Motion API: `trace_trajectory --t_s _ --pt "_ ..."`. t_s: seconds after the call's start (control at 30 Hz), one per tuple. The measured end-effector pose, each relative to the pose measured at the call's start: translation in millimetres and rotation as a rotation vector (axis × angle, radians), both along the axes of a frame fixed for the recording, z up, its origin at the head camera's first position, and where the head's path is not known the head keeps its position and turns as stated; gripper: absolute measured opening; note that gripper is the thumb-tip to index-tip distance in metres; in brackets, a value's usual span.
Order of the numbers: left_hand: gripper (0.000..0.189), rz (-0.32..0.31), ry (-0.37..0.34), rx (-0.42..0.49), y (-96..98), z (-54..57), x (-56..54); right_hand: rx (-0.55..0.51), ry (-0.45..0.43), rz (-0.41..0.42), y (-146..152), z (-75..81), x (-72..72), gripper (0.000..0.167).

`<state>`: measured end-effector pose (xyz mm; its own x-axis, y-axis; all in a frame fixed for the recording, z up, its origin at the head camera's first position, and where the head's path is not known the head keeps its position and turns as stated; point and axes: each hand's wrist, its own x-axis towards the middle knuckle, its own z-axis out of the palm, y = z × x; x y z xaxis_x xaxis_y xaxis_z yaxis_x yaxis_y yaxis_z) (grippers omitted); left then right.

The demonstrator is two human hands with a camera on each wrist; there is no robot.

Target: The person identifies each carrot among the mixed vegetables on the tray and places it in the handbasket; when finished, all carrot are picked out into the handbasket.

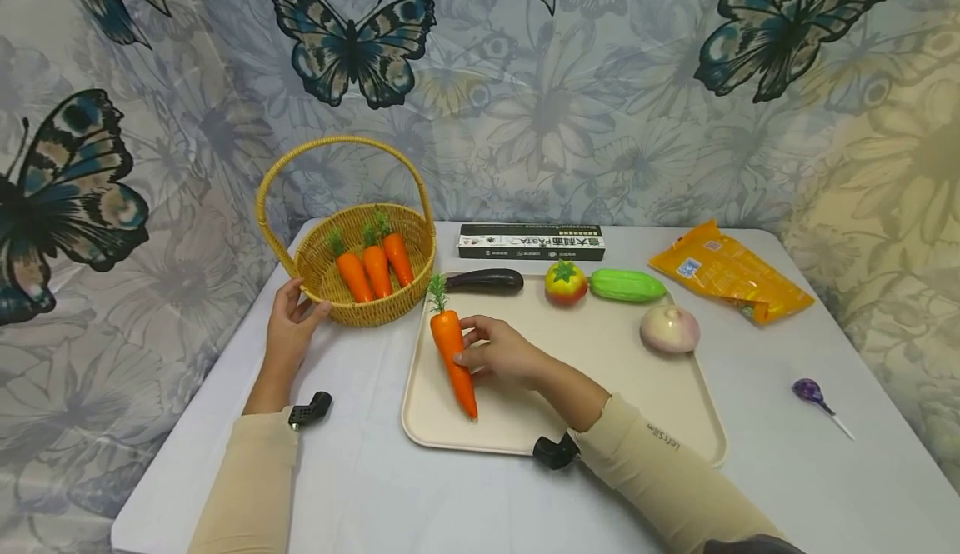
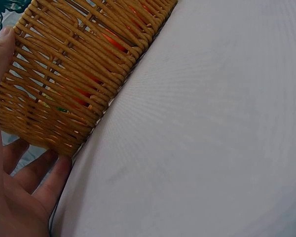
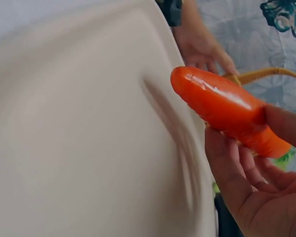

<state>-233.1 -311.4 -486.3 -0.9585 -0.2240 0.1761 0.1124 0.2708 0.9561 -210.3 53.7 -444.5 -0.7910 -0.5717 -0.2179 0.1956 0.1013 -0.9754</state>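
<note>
My right hand [image 1: 504, 354] pinches an orange carrot [image 1: 454, 364] with a green leafy top between thumb and fingers. In the right wrist view the carrot [image 3: 222, 101] is held above the beige tray [image 3: 89, 123], casting a shadow on it. At the left, my left hand [image 1: 294, 321] grips the near left side of a wicker basket [image 1: 375, 312] with a tall handle. Thumb and fingers bracket the woven wall [image 2: 74, 74] in the left wrist view. Inside the basket lie 3 carrots [image 1: 377, 269], tops toward the back.
On the tray's far part lie an eggplant [image 1: 485, 281], a red-yellow tomato-like fruit [image 1: 566, 284], a green cucumber-like vegetable [image 1: 627, 285] and an onion [image 1: 670, 329]. Behind is a black pasta box [image 1: 531, 242]. An orange packet [image 1: 727, 272] and a purple lollipop [image 1: 810, 391] lie right.
</note>
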Motion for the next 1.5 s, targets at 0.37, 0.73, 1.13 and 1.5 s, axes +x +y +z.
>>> trace_trajectory --t_s 0.37,0.73,1.13,1.5 --pt "0.076 0.006 -0.018 0.014 0.9 -0.7 0.3 -0.002 0.019 0.010 -11.5 15.4 -22.3 0.048" --pt "0.075 -0.019 -0.020 0.035 9.4 19.5 9.3 0.036 0.038 -0.062 -32.1 36.2 -46.0 0.048" --pt "0.076 -0.020 -0.009 0.039 2.9 6.8 3.4 0.045 0.049 -0.076 -60.8 57.9 -74.2 0.047" --pt "0.073 -0.033 0.009 0.046 11.4 23.6 13.4 0.125 0.080 -0.035 -81.0 73.0 -106.4 0.050"
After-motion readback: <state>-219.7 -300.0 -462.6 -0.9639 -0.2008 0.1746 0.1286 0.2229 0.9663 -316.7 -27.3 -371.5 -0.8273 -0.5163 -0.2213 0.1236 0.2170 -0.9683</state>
